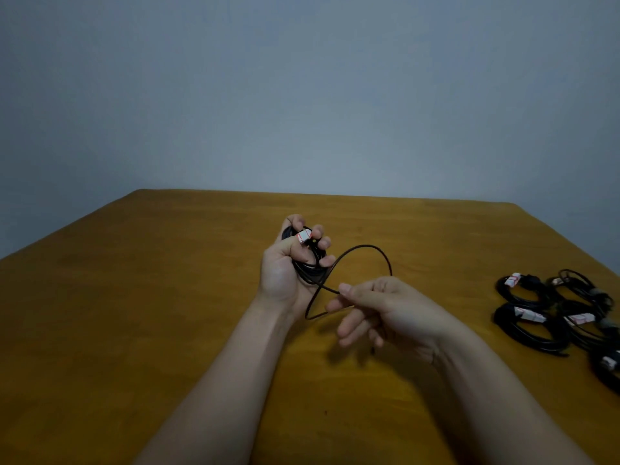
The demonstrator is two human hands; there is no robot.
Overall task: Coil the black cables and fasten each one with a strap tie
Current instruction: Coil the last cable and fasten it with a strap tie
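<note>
My left hand (285,266) grips a small coil of black cable (310,270) above the table, palm up, fingers curled over the loops. A white and red label (304,236) on the cable shows between its fingertips. From the coil a free loop of the same cable (369,248) arcs to the right and comes back down. My right hand (375,307) pinches this loose strand between thumb and forefinger, just right of the coil.
The wooden table (167,297) runs back to a plain grey wall. Several coiled black cables (550,310) with white and red labels lie in a cluster near the table's right edge.
</note>
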